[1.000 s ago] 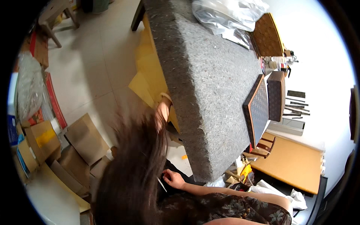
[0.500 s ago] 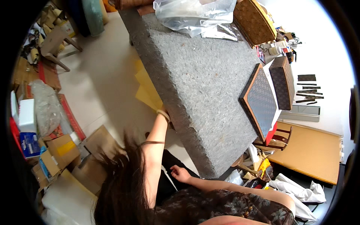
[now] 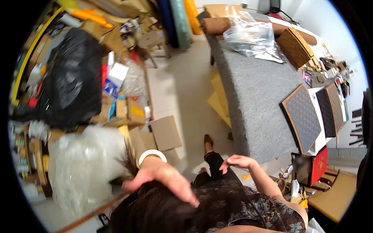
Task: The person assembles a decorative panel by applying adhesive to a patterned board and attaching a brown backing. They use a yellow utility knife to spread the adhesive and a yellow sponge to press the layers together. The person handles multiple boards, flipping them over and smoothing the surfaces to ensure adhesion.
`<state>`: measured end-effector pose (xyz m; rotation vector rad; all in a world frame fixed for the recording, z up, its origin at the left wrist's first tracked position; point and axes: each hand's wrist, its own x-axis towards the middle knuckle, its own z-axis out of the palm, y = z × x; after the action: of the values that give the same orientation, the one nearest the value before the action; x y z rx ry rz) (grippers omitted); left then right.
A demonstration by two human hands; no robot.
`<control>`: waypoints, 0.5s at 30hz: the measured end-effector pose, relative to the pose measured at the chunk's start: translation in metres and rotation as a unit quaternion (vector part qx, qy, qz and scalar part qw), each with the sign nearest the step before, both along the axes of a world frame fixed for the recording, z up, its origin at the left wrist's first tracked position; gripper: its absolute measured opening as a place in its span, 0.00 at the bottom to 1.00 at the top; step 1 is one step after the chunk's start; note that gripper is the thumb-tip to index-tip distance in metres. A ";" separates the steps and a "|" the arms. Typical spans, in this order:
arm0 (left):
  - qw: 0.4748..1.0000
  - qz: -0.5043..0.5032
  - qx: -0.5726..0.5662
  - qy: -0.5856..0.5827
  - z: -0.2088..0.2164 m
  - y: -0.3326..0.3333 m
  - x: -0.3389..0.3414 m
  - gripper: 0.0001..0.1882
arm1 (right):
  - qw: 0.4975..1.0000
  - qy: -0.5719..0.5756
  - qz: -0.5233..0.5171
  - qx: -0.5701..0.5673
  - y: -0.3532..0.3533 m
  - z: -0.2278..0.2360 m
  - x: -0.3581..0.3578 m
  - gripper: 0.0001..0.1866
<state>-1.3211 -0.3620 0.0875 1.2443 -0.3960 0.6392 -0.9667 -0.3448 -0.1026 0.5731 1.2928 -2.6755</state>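
Dark hair (image 3: 134, 211) fills lower centre on my remote feed; over it, the blurred left hand (image 3: 165, 178), thumb spread wide, seemingly empty. It has left the grey table (image 3: 260, 97), right of centre, ending its reach there. Right hand (image 3: 241, 161): loosely curled, empty, near the table's corner.

We see a grey felt-covered table (image 3: 256, 101) carrying a clear plastic bag (image 3: 250, 37), brown roll (image 3: 215, 26) and dark patterned panel (image 3: 302, 116); on our tiled floor (image 3: 188, 85), a cardboard piece (image 3: 166, 133).

Left hand (image 3: 166, 175) has withdrawn from the table (image 3: 261, 97).
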 end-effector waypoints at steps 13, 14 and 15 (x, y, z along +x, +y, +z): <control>0.552 0.635 0.165 -0.515 0.123 -0.498 -0.082 0.34 | 0.990 0.119 0.033 0.074 -0.179 0.088 -0.006 0.31; 0.553 0.652 0.013 -0.519 0.086 -0.480 -0.088 0.34 | 0.990 0.104 0.022 0.092 -0.182 0.093 -0.010 0.29; 0.579 0.663 -0.086 -0.467 0.054 -0.455 -0.092 0.32 | 0.991 0.092 0.004 0.097 -0.191 0.096 -0.009 0.28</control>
<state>-1.4134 -0.8173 0.1411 0.6948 -0.1436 2.6384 -0.9753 -0.5354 -0.0062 0.3454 1.6117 -2.6677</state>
